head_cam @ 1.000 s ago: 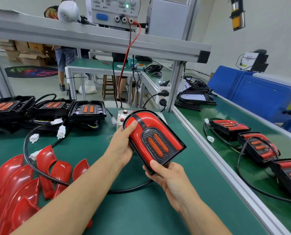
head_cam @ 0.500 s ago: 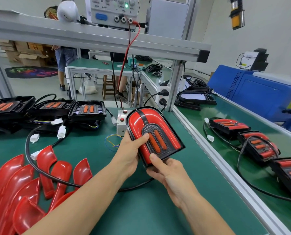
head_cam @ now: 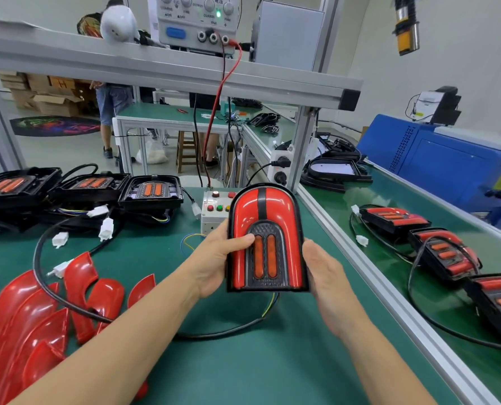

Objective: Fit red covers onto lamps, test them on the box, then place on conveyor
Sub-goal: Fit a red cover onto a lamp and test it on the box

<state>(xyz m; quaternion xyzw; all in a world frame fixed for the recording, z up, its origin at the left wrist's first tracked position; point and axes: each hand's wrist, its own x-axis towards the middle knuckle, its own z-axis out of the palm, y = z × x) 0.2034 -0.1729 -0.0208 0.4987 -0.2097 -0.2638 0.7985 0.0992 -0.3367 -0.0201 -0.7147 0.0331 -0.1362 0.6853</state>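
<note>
In the head view, the covered lamp [head_cam: 265, 241] was held upright above the green bench [head_cam: 243, 361], in front of the test box [head_cam: 214, 210]. Its long axis ran away from the person, rounded end toward the box and flat end toward the wearer. The left hand [head_cam: 217, 258] gripped its left edge, thumb pressed on the face; the right hand [head_cam: 322, 273] cupped the right edge. The cover looked seated, so fitting seemed finished. Next would likely be plugging its cable into the box for testing.
</note>
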